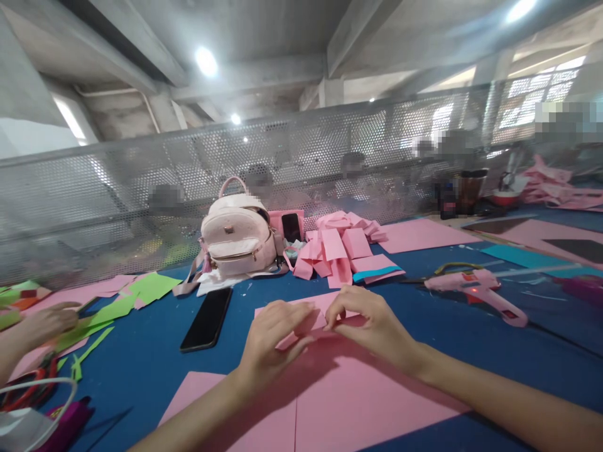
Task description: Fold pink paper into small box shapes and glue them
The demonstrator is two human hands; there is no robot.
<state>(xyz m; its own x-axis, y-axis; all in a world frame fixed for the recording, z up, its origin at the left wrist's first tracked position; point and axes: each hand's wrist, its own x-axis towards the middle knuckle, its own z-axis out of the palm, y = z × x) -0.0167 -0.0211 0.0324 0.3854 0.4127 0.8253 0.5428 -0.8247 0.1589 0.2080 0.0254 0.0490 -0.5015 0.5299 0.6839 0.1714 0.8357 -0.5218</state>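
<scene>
Both of my hands hold a small piece of pink paper (316, 320) between them, above larger pink sheets (358, 402) spread on the blue table. My left hand (276, 336) is closed on its left side, with the fingers laid over it and the thumb beneath. At the other side, my right hand (372, 323) pinches the edge between curled fingers and thumb. The fingers partly hide the small piece, so its full shape does not show.
A black phone (206, 320) and a pale backpack (240, 235) lie beyond my left hand. Pink paper strips (332, 248) are piled ahead. A pink glue gun (480, 289) rests at right. Another person's hand (49, 323) is among green scraps (151, 289), near red-handled scissors (35, 383).
</scene>
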